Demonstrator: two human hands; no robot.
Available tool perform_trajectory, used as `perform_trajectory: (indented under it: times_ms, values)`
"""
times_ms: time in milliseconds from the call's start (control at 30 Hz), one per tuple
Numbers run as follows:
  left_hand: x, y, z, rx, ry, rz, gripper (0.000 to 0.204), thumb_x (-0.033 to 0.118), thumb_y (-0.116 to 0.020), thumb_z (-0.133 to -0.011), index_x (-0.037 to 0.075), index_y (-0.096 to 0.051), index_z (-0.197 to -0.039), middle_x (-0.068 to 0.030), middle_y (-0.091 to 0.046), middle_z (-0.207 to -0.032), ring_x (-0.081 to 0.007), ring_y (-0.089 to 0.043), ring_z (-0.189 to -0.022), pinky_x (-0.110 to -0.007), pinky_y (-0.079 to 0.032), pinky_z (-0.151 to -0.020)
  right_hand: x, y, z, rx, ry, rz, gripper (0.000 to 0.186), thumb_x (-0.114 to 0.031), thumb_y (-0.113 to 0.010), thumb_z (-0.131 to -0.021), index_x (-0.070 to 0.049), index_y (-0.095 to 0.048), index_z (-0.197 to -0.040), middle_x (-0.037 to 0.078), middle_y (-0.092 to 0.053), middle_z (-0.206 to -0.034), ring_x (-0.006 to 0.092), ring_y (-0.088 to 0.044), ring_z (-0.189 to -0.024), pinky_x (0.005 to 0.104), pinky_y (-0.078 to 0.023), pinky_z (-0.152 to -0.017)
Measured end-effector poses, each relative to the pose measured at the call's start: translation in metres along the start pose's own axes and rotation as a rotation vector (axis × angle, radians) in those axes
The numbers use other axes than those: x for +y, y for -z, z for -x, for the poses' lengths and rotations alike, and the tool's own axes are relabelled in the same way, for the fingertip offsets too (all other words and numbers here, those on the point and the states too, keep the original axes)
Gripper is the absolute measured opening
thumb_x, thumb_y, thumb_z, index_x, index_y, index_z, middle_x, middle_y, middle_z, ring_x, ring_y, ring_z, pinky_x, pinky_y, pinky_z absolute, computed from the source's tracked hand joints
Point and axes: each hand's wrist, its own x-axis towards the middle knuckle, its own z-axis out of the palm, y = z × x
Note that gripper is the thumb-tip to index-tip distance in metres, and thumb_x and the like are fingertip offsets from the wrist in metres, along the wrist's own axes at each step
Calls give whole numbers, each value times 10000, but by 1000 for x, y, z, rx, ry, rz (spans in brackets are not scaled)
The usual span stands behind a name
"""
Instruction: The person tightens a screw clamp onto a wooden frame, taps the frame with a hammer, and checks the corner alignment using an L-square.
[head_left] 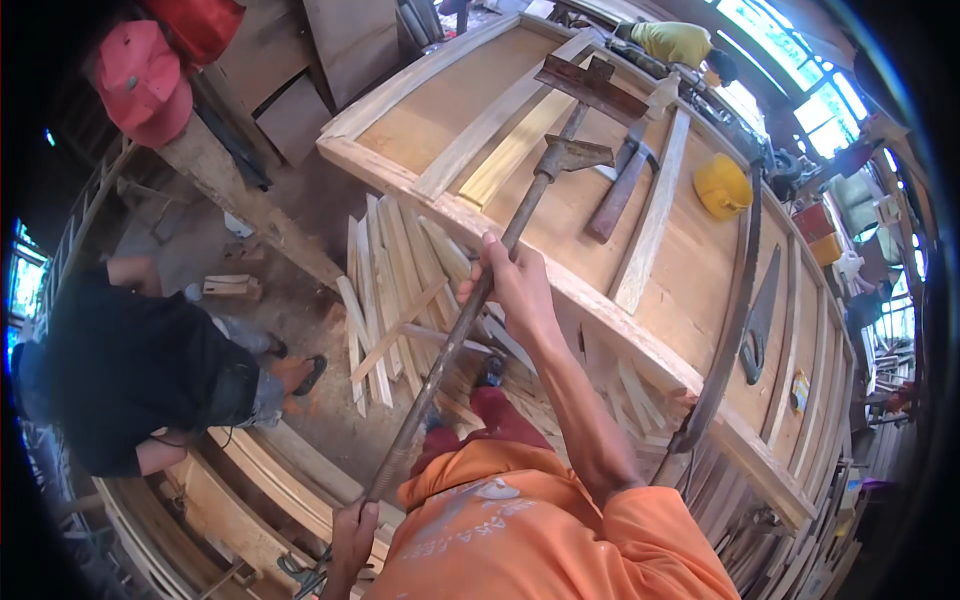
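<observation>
Wears an orange shirt (500, 525), nearest to view; stands beside a slatted wooden surface (425, 125) bearing a handsaw (763, 315) and a yellow container (720, 187). Shares the room with a person in black (130, 350) at left, near pale wood strips (378, 310) on the floor (295, 310). Holds a long metal clamp (442, 362) aslant, head over the surface: locks the right hand (515, 285) around mid-bar, curls the left hand (352, 535) closed about the lower end.

Lit by glaring, blue-white gridded window openings (828, 108) at upper right; dim at left; bowed, blackened toward edges.
</observation>
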Motion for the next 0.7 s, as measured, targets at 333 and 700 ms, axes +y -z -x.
perform_trajectory:
  times_ms: [333,700]
  values:
    - [-149,16,150,292,85,80,404,356,-601,-1092,18,-553,-876,40,-411,-692,-91,-380,-664,-350,-330,-593,47,-54,122,-164,-81,44,345,-261,-499,-1113,27,-598,-952,98,-693,-670,164,-696,-632,313,-480,-554]
    - [-155,62,195,278,-3,-304,316,238,-581,-1060,-44,-722,-1064,-197,-622,-735,-268,-492,-663,-460,-428,-628,7,-23,140,-873,-317,738,509,-416,-594,-1086,7,-733,-838,99,-758,-859,181,-738,-781,336,-561,-758]
